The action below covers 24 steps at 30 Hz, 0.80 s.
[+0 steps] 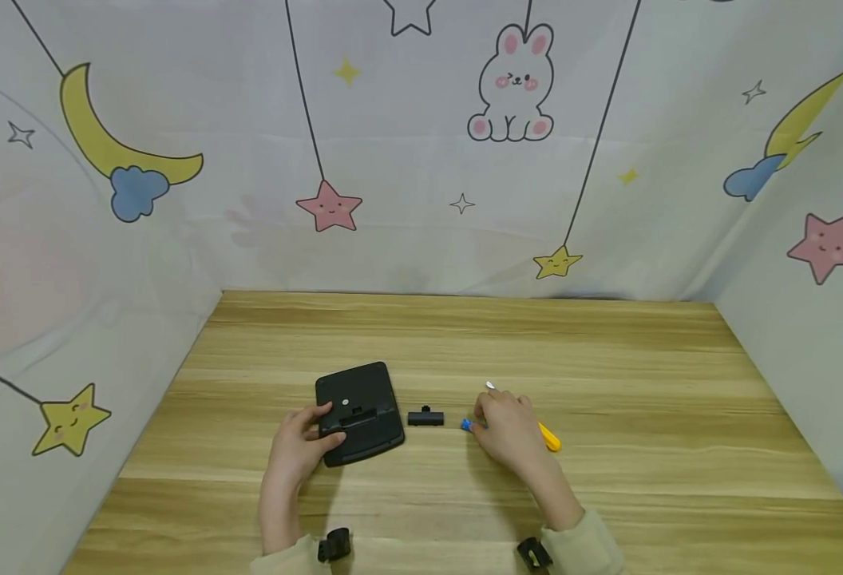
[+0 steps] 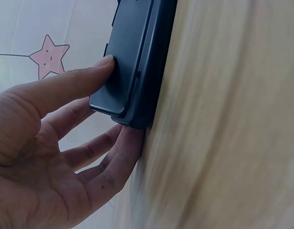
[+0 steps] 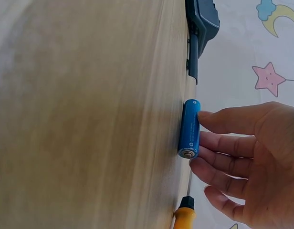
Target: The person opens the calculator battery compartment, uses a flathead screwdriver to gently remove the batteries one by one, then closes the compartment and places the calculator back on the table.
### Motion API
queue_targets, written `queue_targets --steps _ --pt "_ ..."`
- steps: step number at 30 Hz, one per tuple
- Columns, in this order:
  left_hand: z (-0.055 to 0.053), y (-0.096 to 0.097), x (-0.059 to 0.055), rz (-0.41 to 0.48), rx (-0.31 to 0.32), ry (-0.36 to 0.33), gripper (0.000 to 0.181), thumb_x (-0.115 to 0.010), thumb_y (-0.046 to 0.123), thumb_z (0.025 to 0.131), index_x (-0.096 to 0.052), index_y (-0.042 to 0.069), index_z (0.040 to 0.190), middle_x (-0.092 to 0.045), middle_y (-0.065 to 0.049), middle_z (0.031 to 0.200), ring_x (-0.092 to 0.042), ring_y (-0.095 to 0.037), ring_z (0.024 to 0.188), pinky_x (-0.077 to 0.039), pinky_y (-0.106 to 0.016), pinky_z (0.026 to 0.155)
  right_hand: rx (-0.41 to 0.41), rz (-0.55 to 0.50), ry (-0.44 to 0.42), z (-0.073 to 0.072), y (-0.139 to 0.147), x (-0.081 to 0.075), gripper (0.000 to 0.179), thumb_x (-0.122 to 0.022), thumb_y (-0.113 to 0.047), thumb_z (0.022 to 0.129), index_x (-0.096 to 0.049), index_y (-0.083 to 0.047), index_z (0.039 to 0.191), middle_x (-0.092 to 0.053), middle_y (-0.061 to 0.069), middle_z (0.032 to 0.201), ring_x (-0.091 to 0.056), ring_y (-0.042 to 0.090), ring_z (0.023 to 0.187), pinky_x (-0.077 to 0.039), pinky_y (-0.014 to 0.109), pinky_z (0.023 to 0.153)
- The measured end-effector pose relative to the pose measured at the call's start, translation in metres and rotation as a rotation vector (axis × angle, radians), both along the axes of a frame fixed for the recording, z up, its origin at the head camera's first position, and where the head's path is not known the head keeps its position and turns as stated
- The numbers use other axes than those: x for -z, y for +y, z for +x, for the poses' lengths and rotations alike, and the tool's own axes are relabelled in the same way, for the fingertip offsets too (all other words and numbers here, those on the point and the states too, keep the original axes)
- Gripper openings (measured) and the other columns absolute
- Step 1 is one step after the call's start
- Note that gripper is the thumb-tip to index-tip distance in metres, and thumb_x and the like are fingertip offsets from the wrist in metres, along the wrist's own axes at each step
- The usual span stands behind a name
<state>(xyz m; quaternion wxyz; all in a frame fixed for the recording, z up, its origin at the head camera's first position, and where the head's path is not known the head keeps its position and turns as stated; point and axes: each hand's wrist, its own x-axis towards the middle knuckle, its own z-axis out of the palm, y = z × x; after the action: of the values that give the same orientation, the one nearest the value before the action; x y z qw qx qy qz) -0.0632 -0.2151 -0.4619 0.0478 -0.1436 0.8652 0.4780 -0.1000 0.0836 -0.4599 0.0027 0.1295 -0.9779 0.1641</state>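
Observation:
A flat black electronic device (image 1: 361, 383) lies on the wooden table with its back facing up and its battery compartment uncovered. My left hand (image 1: 299, 447) grips its left edge, thumb on top and the other fingers at the side and underneath, as the left wrist view shows. The small black battery cover (image 1: 425, 418) lies just right of the device. My right hand (image 1: 509, 431) holds a blue battery (image 3: 189, 129) between thumb and fingers, low at the table. Partly hidden under that hand is a screwdriver (image 1: 549, 438) with a yellow handle; its metal tip shows beyond the fingers.
The wooden table (image 1: 644, 359) is bordered at the back and sides by white cloth (image 1: 407, 255) printed with stars, moons and a rabbit. Black straps (image 1: 334, 545) sit at both wrists, by the light sleeves.

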Motion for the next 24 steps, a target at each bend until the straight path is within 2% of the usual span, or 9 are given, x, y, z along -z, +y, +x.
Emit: queue_targets --steps 10,15,24 --pt "0.0001 -0.0001 0.0009 0.014 -0.001 -0.001 0.056 -0.072 0.007 0.083 -0.053 0.002 0.135 -0.045 -0.025 0.126 -0.057 -0.048 0.114 -0.056 -0.038 0.082 -0.008 0.006 0.022 -0.0003 0.0003 0.0003 0.017 -0.077 -0.026 0.08 -0.066 -0.013 0.083 -0.064 -0.002 0.083 -0.058 0.017 0.08 -0.039 0.035 0.074" --pt "-0.0001 0.0 0.0016 0.011 0.0 0.005 0.055 -0.072 0.006 0.083 -0.054 0.002 0.135 -0.046 -0.025 0.125 -0.057 -0.047 0.113 -0.057 -0.037 0.081 -0.014 0.0 0.043 -0.0014 -0.0006 -0.0015 0.017 -0.076 -0.026 0.081 -0.065 -0.013 0.083 -0.06 -0.004 0.079 -0.056 0.016 0.078 -0.039 0.034 0.073" --pt "0.0005 -0.0005 0.0017 -0.006 -0.008 -0.007 0.056 -0.072 0.007 0.083 -0.053 0.004 0.136 -0.046 -0.023 0.126 -0.057 -0.044 0.113 -0.055 -0.04 0.084 -0.049 0.002 0.052 -0.0043 -0.0041 -0.0071 0.016 -0.077 -0.022 0.08 -0.065 -0.012 0.086 -0.063 -0.003 0.081 -0.056 0.016 0.078 -0.039 0.034 0.074"
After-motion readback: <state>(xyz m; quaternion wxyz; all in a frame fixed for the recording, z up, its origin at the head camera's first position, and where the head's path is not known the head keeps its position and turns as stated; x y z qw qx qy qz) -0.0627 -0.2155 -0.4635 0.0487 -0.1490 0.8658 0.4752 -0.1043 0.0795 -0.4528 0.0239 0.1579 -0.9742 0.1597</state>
